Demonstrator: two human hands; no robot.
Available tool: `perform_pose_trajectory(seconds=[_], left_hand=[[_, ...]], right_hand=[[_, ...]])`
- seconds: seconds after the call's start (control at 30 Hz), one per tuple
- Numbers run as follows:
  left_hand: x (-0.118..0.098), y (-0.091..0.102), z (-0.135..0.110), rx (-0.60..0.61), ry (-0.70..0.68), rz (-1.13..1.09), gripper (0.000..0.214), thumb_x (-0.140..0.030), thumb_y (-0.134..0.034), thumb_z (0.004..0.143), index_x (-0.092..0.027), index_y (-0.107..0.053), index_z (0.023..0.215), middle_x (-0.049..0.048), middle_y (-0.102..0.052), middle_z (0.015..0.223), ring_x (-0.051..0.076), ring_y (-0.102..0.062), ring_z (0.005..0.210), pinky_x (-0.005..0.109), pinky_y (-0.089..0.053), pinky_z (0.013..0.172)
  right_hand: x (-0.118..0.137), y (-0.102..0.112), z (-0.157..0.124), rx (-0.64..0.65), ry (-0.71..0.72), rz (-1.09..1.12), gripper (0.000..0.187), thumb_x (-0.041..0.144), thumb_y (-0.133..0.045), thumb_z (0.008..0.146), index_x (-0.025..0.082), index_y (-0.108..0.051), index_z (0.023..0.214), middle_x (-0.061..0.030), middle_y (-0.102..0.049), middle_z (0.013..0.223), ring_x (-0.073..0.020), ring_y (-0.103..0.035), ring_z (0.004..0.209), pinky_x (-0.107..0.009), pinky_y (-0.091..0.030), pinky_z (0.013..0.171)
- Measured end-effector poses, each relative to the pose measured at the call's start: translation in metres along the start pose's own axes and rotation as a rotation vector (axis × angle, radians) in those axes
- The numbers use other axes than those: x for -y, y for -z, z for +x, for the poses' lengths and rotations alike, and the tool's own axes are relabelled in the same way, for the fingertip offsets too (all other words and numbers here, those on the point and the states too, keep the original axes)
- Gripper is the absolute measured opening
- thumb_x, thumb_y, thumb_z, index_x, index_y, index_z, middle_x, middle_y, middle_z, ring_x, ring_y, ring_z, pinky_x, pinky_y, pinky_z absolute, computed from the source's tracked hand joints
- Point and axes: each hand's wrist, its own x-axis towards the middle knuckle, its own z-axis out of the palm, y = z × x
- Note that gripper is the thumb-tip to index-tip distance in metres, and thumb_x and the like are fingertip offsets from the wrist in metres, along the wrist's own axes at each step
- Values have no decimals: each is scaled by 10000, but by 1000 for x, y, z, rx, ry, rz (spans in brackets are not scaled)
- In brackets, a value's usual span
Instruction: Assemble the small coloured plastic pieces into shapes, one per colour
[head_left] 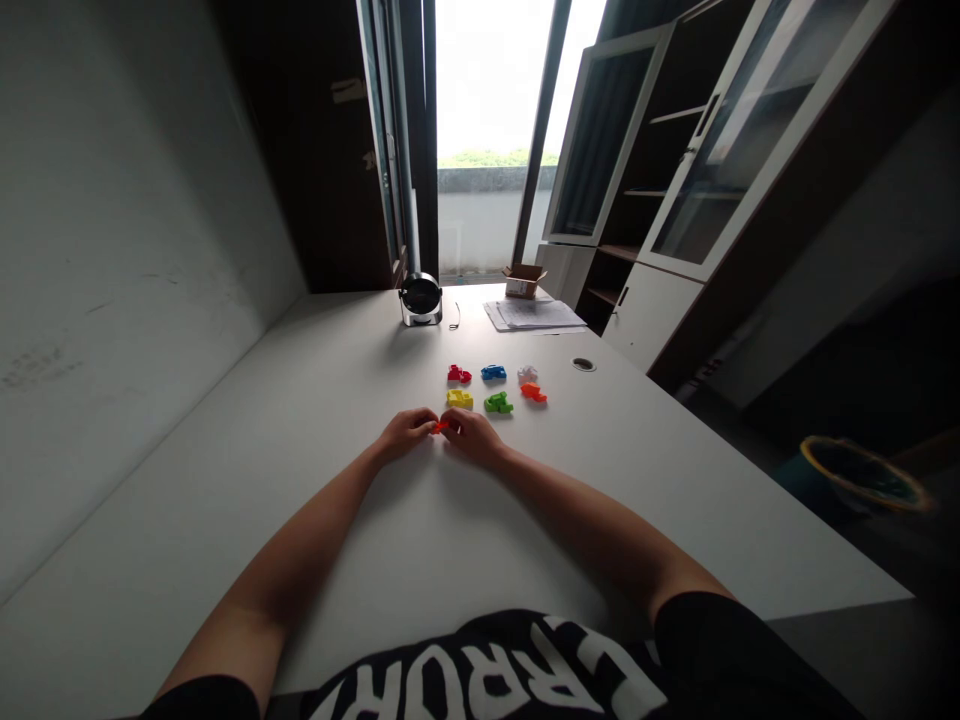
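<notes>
A small orange-red plastic piece (439, 427) is pinched between my two hands, just above or on the white table (300, 400). My left hand (407, 430) grips its left side and my right hand (469, 432) its right side; the fingers cover most of it. Just beyond my hands lie small coloured plastic pieces in two rows. The farther row has a red piece (459, 374), a blue piece (493, 372) and a white piece (527, 374). Nearer are a yellow piece (460, 399), a green piece (498, 403) and an orange piece (533, 393). Their exact kind is too small to tell.
A round black device on a stand (421, 298) is at the table's far edge. Papers (536, 315) and an open cardboard box (523, 281) lie at the back right, near a cable hole (583, 365). A wall borders the left; a bin (862, 475) stands off the right edge.
</notes>
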Motion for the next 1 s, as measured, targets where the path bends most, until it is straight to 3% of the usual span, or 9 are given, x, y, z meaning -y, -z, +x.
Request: perform_pose_trajectory(seconds=[0.4,0.83,1.0], left_hand=[[-2,1,0,-9,1,-112,306,-439,-641,875,-152,-725,938,39,-703,832,160,-595,746,245,-435,660],[-3,4,0,90,-3,-151,312,-418,-607,899,-156,-741,1003,41,-717,824,164,-622,754,249,-448,702],[-3,3,-1,69,8,-144,321,-442,-624,888,-162,-728,1007,35,-703,822,154,-602,731,241,-436,676]], right_hand=[[-2,0,0,2,13,14,74,268,-638,926,195,-649,930,-3,-658,825,-112,-524,649,-227,-371,602],[3,5,0,-10,37,13,107,299,-621,957,198,-652,942,-14,-648,847,-124,-538,682,-234,-393,630],[-1,1,0,-19,37,12,86,266,-635,940,205,-655,996,-12,-650,858,-124,-550,690,-234,-407,641]])
